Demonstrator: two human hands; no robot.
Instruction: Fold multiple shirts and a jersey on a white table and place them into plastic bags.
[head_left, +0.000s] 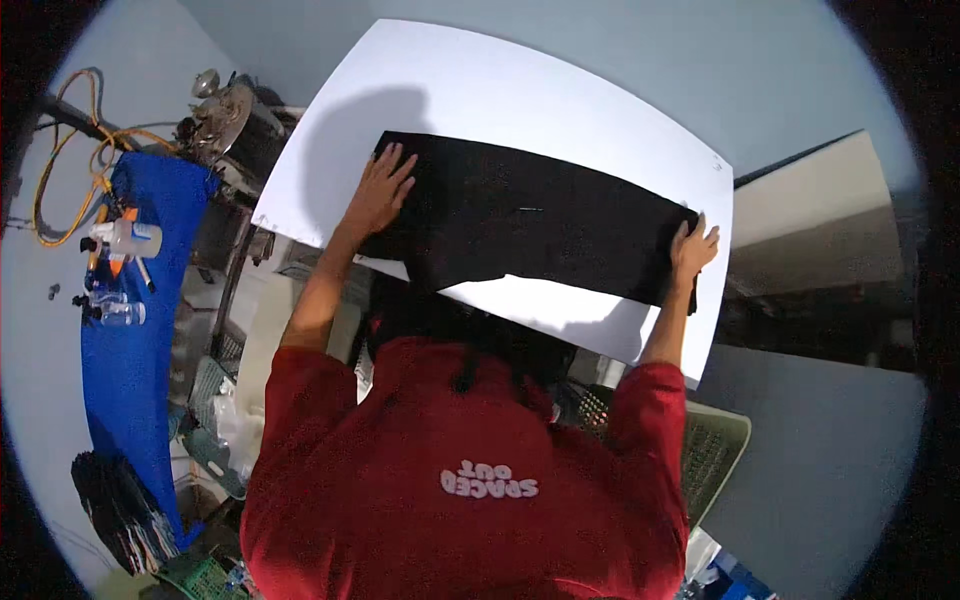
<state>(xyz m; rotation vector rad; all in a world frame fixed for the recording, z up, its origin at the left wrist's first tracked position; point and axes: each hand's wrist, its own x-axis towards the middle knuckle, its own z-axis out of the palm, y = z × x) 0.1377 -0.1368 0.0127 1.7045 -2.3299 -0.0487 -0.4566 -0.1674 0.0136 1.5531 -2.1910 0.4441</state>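
A black piece of fabric (525, 217), seemingly a folded garment, is spread lengthwise over a white tabletop (525, 82). A short pale line marks its middle, and its near edge is uneven. My left hand (386, 187) lies flat on the fabric's left end, fingers spread. At the right end, my right hand (696, 244) touches the fabric's edge with its fingers apart. A dark strip of the fabric shows below that wrist. The near part of the tabletop is partly hidden by my head and red shirt.
Along the left runs a blue surface (127, 375) with a spray bottle (135, 238) and small clear bottles (124, 313). A yellow cord (56, 165) loops above it. Black bundled material (120, 510) hangs lower left. A green plastic basket (716, 450) stands near my right elbow.
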